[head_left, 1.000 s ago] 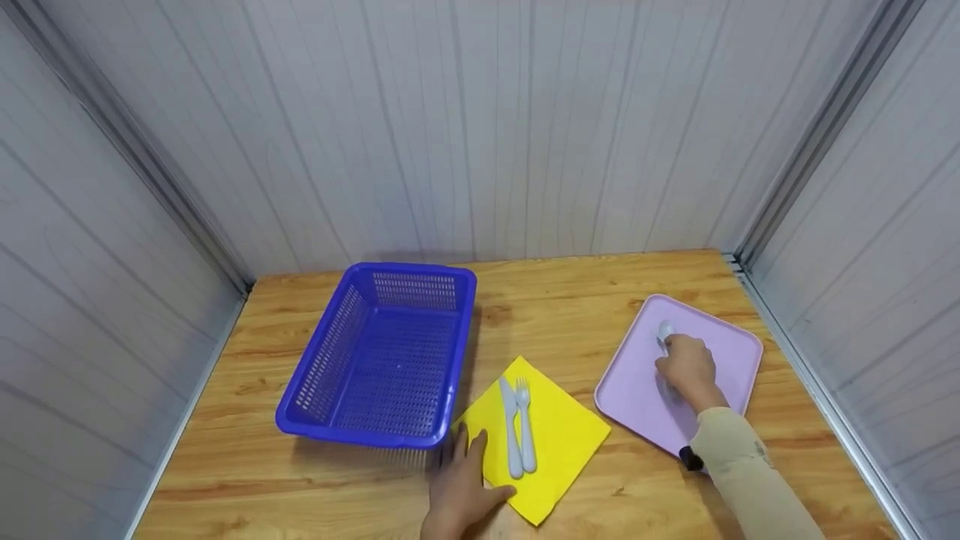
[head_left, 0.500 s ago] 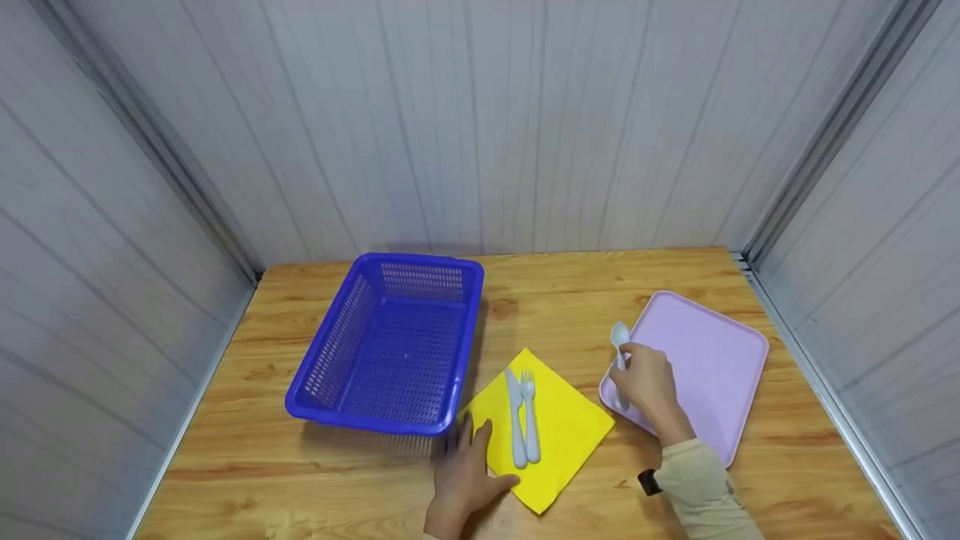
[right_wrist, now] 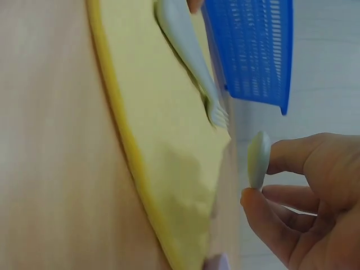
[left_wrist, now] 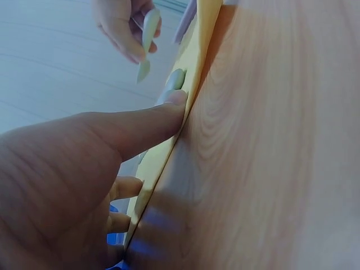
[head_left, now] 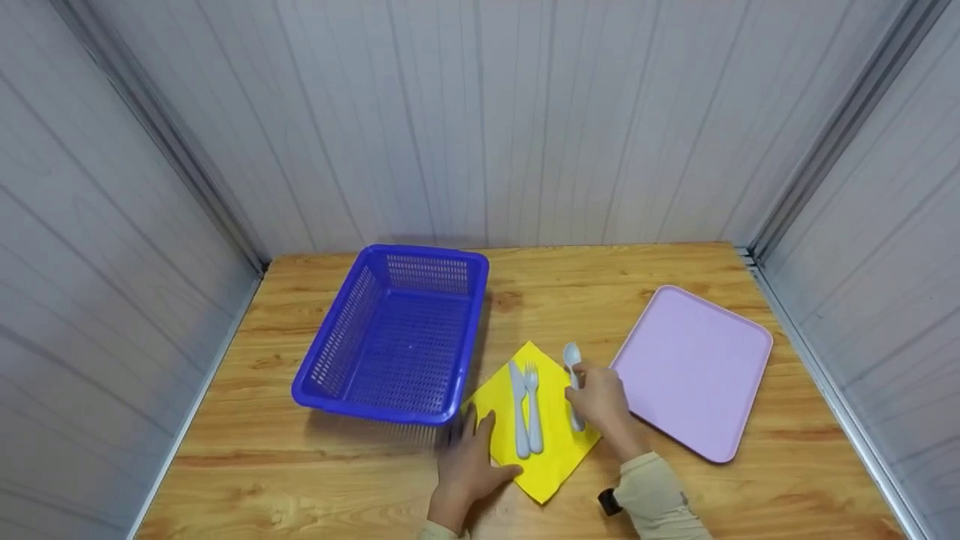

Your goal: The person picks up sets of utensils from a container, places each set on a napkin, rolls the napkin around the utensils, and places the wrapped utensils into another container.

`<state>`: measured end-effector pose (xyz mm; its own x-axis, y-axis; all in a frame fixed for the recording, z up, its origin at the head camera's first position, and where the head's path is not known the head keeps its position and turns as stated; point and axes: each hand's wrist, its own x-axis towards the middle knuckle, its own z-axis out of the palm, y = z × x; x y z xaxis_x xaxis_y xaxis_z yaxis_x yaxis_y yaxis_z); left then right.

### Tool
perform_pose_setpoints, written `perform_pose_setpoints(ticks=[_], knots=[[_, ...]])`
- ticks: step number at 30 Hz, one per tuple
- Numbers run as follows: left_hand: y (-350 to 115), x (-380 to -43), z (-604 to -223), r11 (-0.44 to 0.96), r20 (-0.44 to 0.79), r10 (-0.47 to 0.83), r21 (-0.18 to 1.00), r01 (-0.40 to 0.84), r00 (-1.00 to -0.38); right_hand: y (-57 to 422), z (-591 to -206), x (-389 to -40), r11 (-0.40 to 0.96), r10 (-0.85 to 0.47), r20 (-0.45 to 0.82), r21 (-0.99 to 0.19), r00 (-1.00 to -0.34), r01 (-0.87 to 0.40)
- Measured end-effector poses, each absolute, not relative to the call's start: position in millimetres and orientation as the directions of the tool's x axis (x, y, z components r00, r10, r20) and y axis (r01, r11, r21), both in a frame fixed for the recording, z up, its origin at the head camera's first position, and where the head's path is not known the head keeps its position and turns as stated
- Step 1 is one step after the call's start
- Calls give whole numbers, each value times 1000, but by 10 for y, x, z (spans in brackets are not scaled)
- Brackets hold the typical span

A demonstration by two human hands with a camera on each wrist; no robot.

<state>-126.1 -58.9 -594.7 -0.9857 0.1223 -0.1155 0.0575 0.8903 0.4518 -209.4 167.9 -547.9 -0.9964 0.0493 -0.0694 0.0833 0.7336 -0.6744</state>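
Note:
My right hand (head_left: 602,401) pinches a pale grey spoon (head_left: 573,358) between thumb and fingers, over the right side of a yellow napkin (head_left: 553,457). In the right wrist view the spoon (right_wrist: 259,160) is up off the cloth. On the napkin lie a grey knife (head_left: 520,427) and a grey fork (head_left: 534,420), side by side with handles toward me. Spread at the napkin's left edge, my left hand (head_left: 469,465) rests with its thumb on the cloth, as the left wrist view shows the thumb (left_wrist: 140,126) along the edge.
A blue perforated basket (head_left: 465,371) stands left of the napkin, close to my left fingertips. To the right a pink square tray (head_left: 694,367) lies flat on the wooden table (head_left: 300,480). Grey panel walls (head_left: 510,127) enclose the back and sides.
My right hand has carried the spoon leftward, from the pink tray to above the napkin. The left hand stays at the napkin's edge. The head view has shifted slightly.

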Motion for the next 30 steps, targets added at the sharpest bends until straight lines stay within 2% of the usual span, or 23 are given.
perform_pose_setpoints(ticks=[5, 12, 19, 30], knots=[[-607, -1244, -5933, 889, -135, 129, 454, 54, -983, 1475, -5568, -2032, 730, 46, -132, -672, -990, 124], [-603, -1244, -5923, 904, -120, 137, 421, 75, -983, 1326, -5596, -2002, 761, 37, -62, -645, -997, 68], [-607, -1268, -5931, 903, -106, 150, 418, 93, -983, 1266, -5676, -2003, 770, 46, -85, -631, -995, 90], [-619, -1231, -5962, 903, -69, 141, 417, 100, -988, 1229, -5735, -1932, 772, 22, -55, -634, -998, 52]])
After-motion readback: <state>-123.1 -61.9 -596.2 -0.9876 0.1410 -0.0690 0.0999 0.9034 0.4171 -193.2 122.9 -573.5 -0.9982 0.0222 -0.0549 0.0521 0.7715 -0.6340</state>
